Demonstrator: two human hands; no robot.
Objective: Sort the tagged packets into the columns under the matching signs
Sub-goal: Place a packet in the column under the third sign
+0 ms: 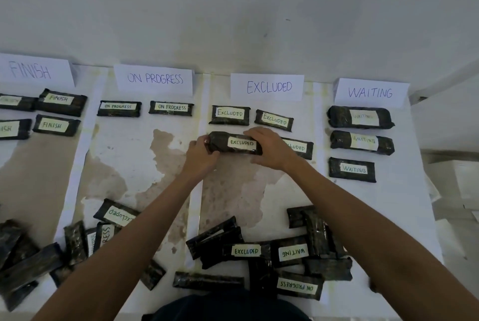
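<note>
Both hands hold one black packet tagged EXCLUDED [237, 143] in the second row under the EXCLUDED sign [267, 86]. My left hand [201, 156] grips its left end, and my right hand [269, 148] covers its right end. Two EXCLUDED packets [230, 114] lie above it, and another [300, 148] lies partly hidden behind my right hand. The other signs read FINISH [31, 70], ON PROGRESS [155, 78] and WAITING [370, 92], each with tagged packets below.
A loose heap of unsorted black packets [261, 252] lies along the near edge of the table, some tag-up, some face-down. More lie at the near left [31, 256]. White paper strips [194, 201] separate the columns. The wall stands right behind the signs.
</note>
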